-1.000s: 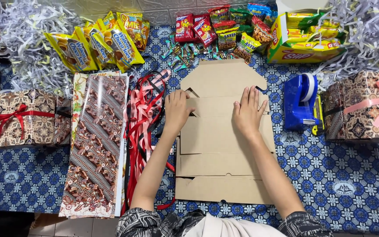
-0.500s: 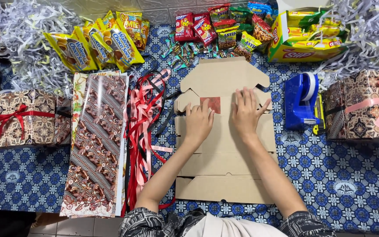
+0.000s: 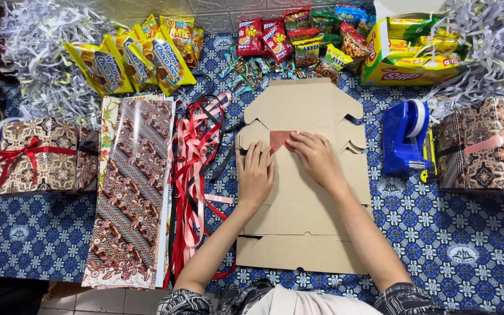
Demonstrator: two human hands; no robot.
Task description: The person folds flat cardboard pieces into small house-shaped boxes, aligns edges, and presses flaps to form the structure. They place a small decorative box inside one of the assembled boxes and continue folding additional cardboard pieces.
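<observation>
On a blue patterned tablecloth (image 3: 468, 245), the left hand (image 3: 255, 175) pressed flat, pinning a flattened cardboard box (image 3: 304, 192) while the right hand (image 3: 317, 157), fingers curled, worked its flap.

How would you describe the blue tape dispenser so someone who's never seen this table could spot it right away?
Start at the flat brown cardboard box blank in the middle of the blue patterned tablecloth, where the right hand rests. Look just right of it, before the batik-wrapped gift box with the pink ribbon. The tape dispenser is the only solid blue plastic thing there, carrying a roll of tape on top.
</observation>
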